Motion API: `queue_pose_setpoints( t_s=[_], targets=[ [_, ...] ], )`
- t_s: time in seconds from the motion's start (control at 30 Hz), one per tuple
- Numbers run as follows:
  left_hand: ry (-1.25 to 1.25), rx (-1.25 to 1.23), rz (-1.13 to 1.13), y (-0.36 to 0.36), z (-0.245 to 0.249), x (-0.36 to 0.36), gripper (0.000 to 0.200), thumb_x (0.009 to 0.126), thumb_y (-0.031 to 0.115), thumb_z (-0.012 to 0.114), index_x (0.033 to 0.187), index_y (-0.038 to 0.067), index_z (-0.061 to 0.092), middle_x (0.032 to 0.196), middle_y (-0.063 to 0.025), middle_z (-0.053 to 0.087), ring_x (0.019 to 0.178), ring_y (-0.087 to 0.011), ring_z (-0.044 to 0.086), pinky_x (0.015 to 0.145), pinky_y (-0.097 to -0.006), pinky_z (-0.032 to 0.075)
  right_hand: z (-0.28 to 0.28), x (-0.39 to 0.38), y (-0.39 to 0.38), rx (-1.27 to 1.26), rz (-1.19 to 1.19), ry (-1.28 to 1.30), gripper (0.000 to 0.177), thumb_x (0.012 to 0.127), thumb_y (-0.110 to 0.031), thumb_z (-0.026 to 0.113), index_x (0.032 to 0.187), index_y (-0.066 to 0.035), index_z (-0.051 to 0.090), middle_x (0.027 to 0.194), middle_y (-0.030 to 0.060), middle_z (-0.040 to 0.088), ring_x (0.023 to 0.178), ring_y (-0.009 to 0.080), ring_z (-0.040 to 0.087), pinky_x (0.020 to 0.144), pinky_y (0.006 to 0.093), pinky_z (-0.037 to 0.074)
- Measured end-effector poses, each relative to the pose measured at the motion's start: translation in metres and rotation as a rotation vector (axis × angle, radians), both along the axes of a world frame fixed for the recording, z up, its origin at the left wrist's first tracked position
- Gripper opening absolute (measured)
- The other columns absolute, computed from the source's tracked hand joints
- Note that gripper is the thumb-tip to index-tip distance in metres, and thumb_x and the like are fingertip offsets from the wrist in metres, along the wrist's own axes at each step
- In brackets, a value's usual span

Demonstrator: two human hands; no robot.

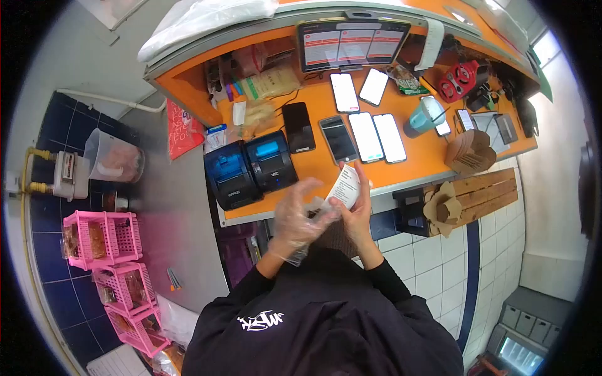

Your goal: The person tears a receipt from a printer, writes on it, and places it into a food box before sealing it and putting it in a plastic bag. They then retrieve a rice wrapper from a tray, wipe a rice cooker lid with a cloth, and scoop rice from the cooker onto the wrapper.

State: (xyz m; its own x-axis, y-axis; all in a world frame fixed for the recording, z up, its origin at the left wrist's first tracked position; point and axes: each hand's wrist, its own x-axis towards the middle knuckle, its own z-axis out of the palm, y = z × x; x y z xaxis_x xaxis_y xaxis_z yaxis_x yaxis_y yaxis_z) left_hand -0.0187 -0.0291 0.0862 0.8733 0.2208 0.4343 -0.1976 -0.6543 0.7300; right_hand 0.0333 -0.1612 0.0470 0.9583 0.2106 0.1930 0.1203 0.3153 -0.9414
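Observation:
A printed paper receipt is pinched in my right hand, its thumb pressed on the lower part of the print. My left hand wears a clear plastic glove and is open. Its fingers are spread and its thumb points toward the lower end of the receipt. Both hands are above the front edge of the orange counter. Just beyond them lies a dark-screened phone. To the left stand two black receipt printers with blue tops.
Several lit phones lie below a tablet. At the right are a blue cup with a straw and a brown paper container. A wooden bench stands below. Pink baskets are stacked at the left by a metal worktop.

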Motion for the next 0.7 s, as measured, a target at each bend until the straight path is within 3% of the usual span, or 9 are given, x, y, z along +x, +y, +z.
queue_pose_setpoints(
  t_s=[0.1,0.13,0.23,0.33,0.43,0.5,0.57,0.63,0.7],
  targets=[
    [0.365,-0.296,-0.27,-0.02,-0.018,-0.003,0.037,0.077,0.018,0.074,0.106,0.003,0.057,0.094,-0.0135,0.066,0.086,-0.0321,0.064,0.078,-0.0384,0.05,0.013,0.003,-0.028,0.14,-0.077,0.22,0.081,0.08,0.005,0.066,0.147,-0.007,0.023,0.13,0.0195,0.052,0.099,0.0223,0.063,0.086,0.0315,0.052],
    [0.394,-0.144,-0.401,-0.016,-0.022,-0.003,0.034,0.076,0.021,0.075,0.101,0.004,0.061,0.089,-0.0134,0.066,0.085,-0.0314,0.064,0.076,-0.0389,0.049,0.011,0.011,-0.043,0.18,-0.177,0.203,0.081,0.079,0.007,0.065,0.147,-0.008,0.024,0.13,0.0195,0.051,0.095,0.0227,0.063,0.085,0.0332,0.053],
    [0.612,-0.074,-0.572,0.0,-0.039,-0.005,0.031,0.076,0.026,0.077,0.096,0.005,0.065,0.085,-0.0135,0.066,0.084,-0.0304,0.065,0.073,-0.0384,0.049,0.012,0.032,-0.101,0.179,-0.439,0.177,0.076,0.079,0.011,0.063,0.144,-0.008,0.028,0.128,0.0181,0.052,0.095,0.0252,0.064,0.084,0.0359,0.054],
    [0.481,0.148,-0.567,0.033,-0.034,0.018,0.028,0.077,0.024,0.074,0.098,0.007,0.067,0.087,-0.0159,0.066,0.086,-0.032,0.065,0.076,-0.039,0.05,-0.015,0.036,-0.152,0.046,-0.558,0.126,0.074,0.078,0.012,0.065,0.141,-0.007,0.031,0.114,0.0178,0.059,0.091,0.0202,0.065,0.082,0.032,0.054],
    [0.534,0.281,-0.62,0.066,-0.049,0.065,0.031,0.076,0.027,0.074,0.101,0.009,0.067,0.092,-0.0174,0.067,0.09,-0.0335,0.064,0.079,-0.0407,0.05,-0.037,0.016,-0.174,-0.097,-0.503,0.237,0.074,0.076,0.013,0.067,0.139,-0.006,0.033,0.107,0.0143,0.062,0.09,0.0187,0.065,0.08,0.0316,0.054],
    [0.776,0.746,-0.599,0.069,-0.037,0.11,0.028,0.075,0.023,0.073,0.099,0.011,0.067,0.093,-0.0164,0.066,0.091,-0.0348,0.063,0.079,-0.0422,0.049,-0.065,0.0,-0.176,-0.035,-0.413,0.422,0.065,0.074,0.01,0.072,0.131,-0.003,0.043,0.085,0.0069,0.067,0.08,0.0153,0.065,0.072,0.0266,0.053],
    [0.679,0.983,-0.512,0.055,-0.027,0.141,0.023,0.075,0.018,0.07,0.095,0.009,0.066,0.09,-0.0137,0.065,0.09,-0.0328,0.063,0.078,-0.0428,0.049,-0.088,-0.013,-0.164,-0.149,-0.371,0.569,0.051,0.075,0.008,0.073,0.121,-0.001,0.053,0.081,0.0062,0.067,0.074,0.0135,0.064,0.067,0.0249,0.051],
    [0.325,1.217,-0.315,0.028,-0.025,0.143,0.022,0.075,0.015,0.068,0.096,0.007,0.064,0.091,-0.0118,0.063,0.092,-0.031,0.061,0.08,-0.0434,0.048,-0.151,-0.024,-0.148,-0.071,-0.378,0.659,0.031,0.078,0.001,0.073,0.105,0.0,0.06,0.086,0.0059,0.068,0.071,0.012,0.063,0.064,0.0244,0.049],
    [0.061,1.18,-0.284,-0.002,-0.02,0.142,0.023,0.076,0.013,0.066,0.098,0.006,0.062,0.093,-0.0104,0.062,0.094,-0.0295,0.06,0.081,-0.0439,0.047,-0.18,-0.035,-0.116,0.014,-0.539,0.674,0.021,0.078,0.003,0.072,0.096,0.001,0.061,0.084,0.006,0.067,0.07,0.0125,0.062,0.065,0.0262,0.049]
  ],
)
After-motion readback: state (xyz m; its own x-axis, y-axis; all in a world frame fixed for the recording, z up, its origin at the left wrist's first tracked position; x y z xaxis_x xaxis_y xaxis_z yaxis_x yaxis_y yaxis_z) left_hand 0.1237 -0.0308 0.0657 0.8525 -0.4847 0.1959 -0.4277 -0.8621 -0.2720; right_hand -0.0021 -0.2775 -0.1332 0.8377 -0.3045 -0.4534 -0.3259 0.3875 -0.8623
